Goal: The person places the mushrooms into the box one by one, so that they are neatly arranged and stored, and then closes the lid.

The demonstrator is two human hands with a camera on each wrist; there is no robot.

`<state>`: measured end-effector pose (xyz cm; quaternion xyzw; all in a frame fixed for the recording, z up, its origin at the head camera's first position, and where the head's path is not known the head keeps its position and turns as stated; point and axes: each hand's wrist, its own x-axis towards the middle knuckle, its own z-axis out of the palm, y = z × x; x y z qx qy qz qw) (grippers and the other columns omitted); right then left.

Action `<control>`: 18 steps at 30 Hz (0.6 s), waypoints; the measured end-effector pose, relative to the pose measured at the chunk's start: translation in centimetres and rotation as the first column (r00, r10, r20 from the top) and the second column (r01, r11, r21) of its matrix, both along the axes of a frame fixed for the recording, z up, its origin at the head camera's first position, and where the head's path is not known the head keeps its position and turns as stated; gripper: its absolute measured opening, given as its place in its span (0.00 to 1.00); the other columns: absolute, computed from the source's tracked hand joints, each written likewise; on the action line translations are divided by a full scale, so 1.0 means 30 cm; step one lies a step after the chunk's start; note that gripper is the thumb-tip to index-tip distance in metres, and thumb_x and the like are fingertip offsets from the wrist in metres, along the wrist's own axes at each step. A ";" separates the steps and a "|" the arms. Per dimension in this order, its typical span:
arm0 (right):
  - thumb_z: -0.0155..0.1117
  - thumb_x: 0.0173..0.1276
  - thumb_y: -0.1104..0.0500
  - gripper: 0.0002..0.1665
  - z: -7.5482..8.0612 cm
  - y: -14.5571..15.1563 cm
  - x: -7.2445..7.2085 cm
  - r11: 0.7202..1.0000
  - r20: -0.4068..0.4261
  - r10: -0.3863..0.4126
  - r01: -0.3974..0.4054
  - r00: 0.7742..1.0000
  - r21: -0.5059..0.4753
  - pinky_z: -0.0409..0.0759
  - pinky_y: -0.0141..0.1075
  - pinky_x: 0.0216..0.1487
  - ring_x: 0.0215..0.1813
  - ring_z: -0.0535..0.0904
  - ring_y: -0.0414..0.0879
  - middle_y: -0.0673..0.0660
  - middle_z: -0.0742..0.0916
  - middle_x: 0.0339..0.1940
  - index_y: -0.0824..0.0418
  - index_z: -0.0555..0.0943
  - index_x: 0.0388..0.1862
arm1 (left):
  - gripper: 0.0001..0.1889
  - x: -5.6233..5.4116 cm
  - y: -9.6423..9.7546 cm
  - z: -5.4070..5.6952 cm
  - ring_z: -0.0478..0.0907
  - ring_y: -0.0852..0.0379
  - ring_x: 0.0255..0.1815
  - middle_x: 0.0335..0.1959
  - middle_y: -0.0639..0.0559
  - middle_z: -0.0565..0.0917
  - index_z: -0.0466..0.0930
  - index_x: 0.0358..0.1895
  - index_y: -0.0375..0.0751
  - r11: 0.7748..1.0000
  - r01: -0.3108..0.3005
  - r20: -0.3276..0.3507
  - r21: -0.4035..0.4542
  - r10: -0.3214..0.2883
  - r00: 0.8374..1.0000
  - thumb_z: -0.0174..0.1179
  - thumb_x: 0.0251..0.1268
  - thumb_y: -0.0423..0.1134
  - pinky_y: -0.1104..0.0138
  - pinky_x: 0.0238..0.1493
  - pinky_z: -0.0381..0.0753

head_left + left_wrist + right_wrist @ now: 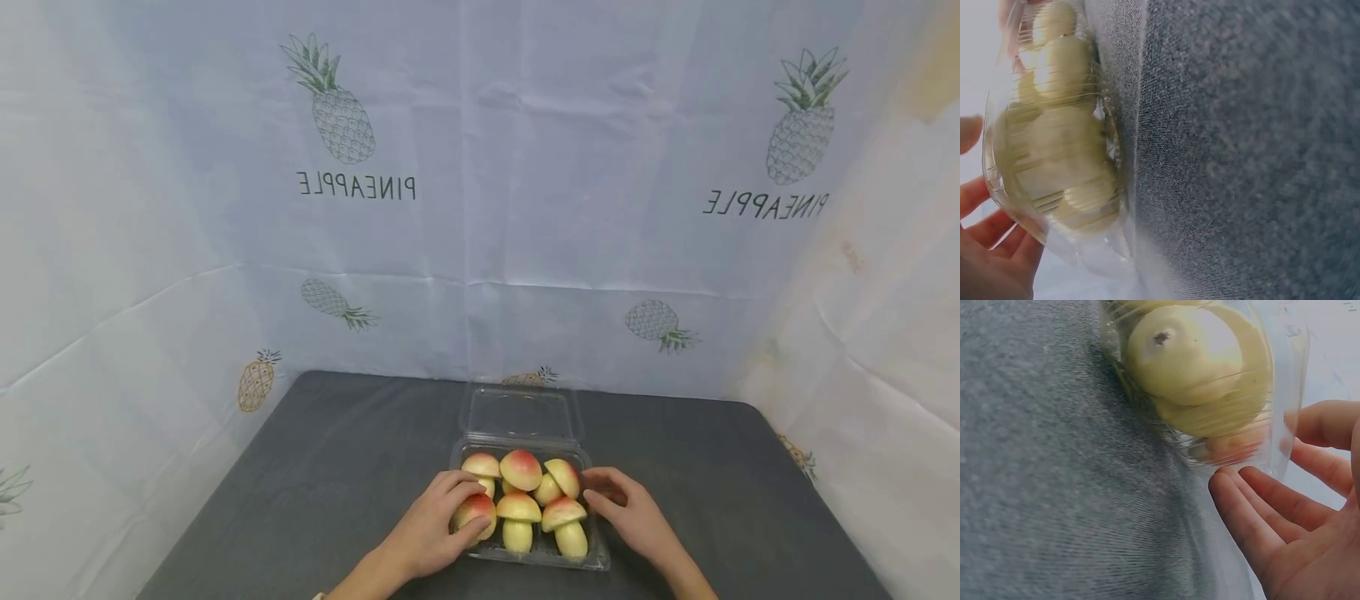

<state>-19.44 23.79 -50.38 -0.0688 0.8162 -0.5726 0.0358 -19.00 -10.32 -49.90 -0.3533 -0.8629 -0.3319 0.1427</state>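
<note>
A clear plastic box (597, 557) on the dark table holds several red-and-yellow mushrooms (518, 510) with pale yellow stems, set in two rows. My left hand (431, 523) grips the front-left mushroom (477, 504), fingers over its far side and thumb on its near side. In the left wrist view, that hand's fingers (991, 228) are by the box's rim, and the exact contact is partly hidden. At the box's right wall is my right hand (636, 518). Its fingertips (1221, 481) touch the outside of the wall, fairly straight, with the thumb near the rim.
The box's clear lid (521, 414) lies folded back toward the rear of the table. A dark grey cloth covers the table (337, 467). White curtains (555, 200) with pineapple prints hang behind it and along both sides.
</note>
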 end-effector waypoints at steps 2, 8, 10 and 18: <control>0.66 0.74 0.56 0.24 0.006 0.003 0.001 1.000 0.000 -0.008 0.008 1.000 -0.001 0.85 0.37 0.43 0.50 0.84 0.48 0.66 0.83 0.59 0.67 0.77 0.64 | 0.15 -0.002 0.000 -0.001 0.75 0.57 0.56 0.54 0.60 0.79 0.84 0.53 0.44 1.000 -0.008 -0.009 0.021 0.009 1.000 0.63 0.74 0.50 0.59 0.53 0.82; 0.67 0.74 0.55 0.24 0.031 0.014 -0.007 0.998 -0.003 -0.049 0.049 0.999 0.048 0.85 0.38 0.45 0.50 0.84 0.49 0.63 0.84 0.56 0.66 0.78 0.63 | 0.10 -0.027 -0.008 0.002 0.77 0.59 0.51 0.50 0.59 0.81 0.84 0.49 0.42 0.995 -0.038 -0.041 0.097 0.042 0.998 0.65 0.71 0.41 0.59 0.49 0.82; 0.67 0.74 0.55 0.23 0.039 0.015 -0.015 0.995 -0.003 -0.064 0.064 0.998 0.078 0.85 0.37 0.45 0.50 0.84 0.49 0.61 0.84 0.55 0.64 0.78 0.62 | 0.08 -0.039 -0.013 0.007 0.78 0.59 0.51 0.48 0.58 0.82 0.84 0.48 0.42 0.992 -0.059 -0.026 0.112 0.062 0.998 0.66 0.70 0.39 0.58 0.49 0.82; 0.68 0.73 0.53 0.19 0.088 0.001 -0.044 0.955 -0.063 -0.119 0.132 0.991 0.264 0.83 0.43 0.48 0.52 0.83 0.49 0.54 0.86 0.51 0.59 0.82 0.58 | 0.07 -0.101 -0.023 0.049 0.80 0.56 0.47 0.45 0.56 0.82 0.84 0.47 0.42 0.978 -0.182 0.122 0.097 0.170 0.978 0.63 0.73 0.38 0.58 0.47 0.83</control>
